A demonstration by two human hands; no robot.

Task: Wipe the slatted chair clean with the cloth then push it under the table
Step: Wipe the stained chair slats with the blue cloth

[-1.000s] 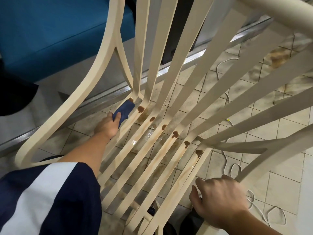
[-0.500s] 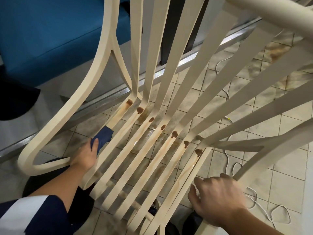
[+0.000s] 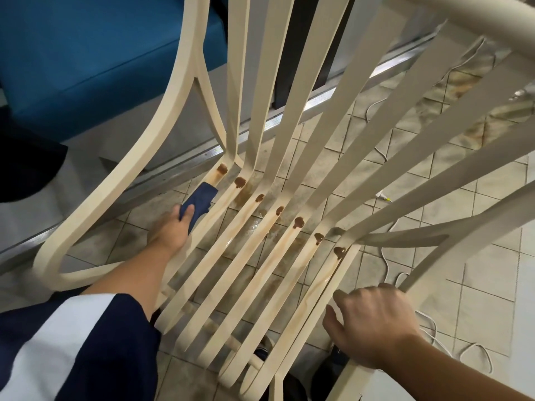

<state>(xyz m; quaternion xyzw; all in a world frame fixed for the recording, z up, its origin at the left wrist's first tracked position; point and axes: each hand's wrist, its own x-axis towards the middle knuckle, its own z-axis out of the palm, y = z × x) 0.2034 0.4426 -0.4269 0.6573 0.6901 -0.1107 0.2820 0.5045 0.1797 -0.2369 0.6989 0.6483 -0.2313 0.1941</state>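
Seven brown blobs (image 3: 299,222) sit in a slanting row where the seat slats of the cream slatted chair (image 3: 194,39) bend up into the backrest, each one trailing a rusty streak down its slat. The left hand (image 3: 170,230) is on the far-left seat slat, thumb laid over the near edge of a folded dark blue cloth (image 3: 199,202) and pinning it to the slat; the other fingers are hidden beneath it. The cloth's far end lies just short of the leftmost blob, not quite touching it. Over on the other side, the right hand (image 3: 373,322) is clamped on the chair's front right corner, fingers curled down over the outermost slat. A navy sleeve with a broad white stripe (image 3: 72,342) fills the lower left. Through the slats you can see a beige tiled floor (image 3: 477,285), smeared brown and wet under the seat, with a thin white cable (image 3: 385,260) snaking across it to the right. A silver metal floor rail (image 3: 324,98) runs behind the chair, and a teal blue cushion (image 3: 86,53) sits beyond it at upper left.
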